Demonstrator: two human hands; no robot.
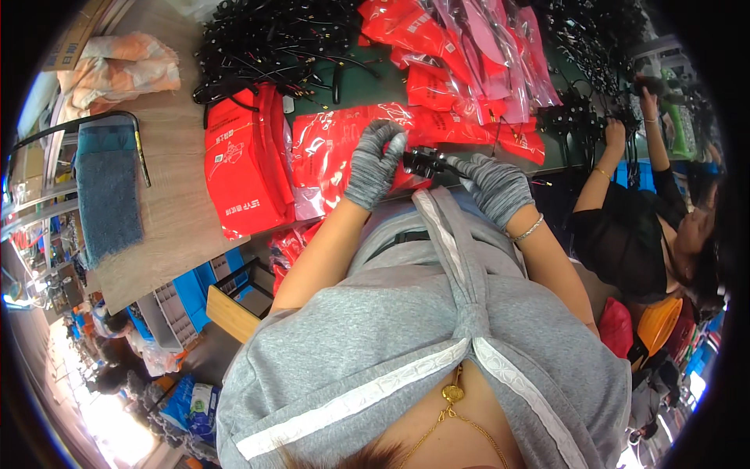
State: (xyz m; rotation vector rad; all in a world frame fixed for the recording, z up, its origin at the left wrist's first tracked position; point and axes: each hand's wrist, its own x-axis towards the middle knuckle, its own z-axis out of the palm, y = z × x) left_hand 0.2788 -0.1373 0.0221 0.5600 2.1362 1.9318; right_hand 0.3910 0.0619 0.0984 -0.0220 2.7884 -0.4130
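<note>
Both my hands wear grey knit gloves and are in front of my waist at the table's edge. My right hand [497, 186] is closed on one end of a small black cabled part [426, 162], whose exact kind I cannot make out. At the part's other end, my left hand [373, 166] has its fingers curled, thumb close to the fingertips; what they hold, if anything, is hidden. Red printed plastic bags [320, 148] lie flat just beyond my hands. To the left is a stack of red bags [244, 168] with a black cable looped over its top.
Black cables [266, 47] are heaped at the back of the table [168, 211], beside piled red and pink bags [461, 59]. A blue cloth [109, 184] and a black bent rod [141, 141] are at left. Another person [633, 234] works at right; a wooden stool [234, 309] stands below.
</note>
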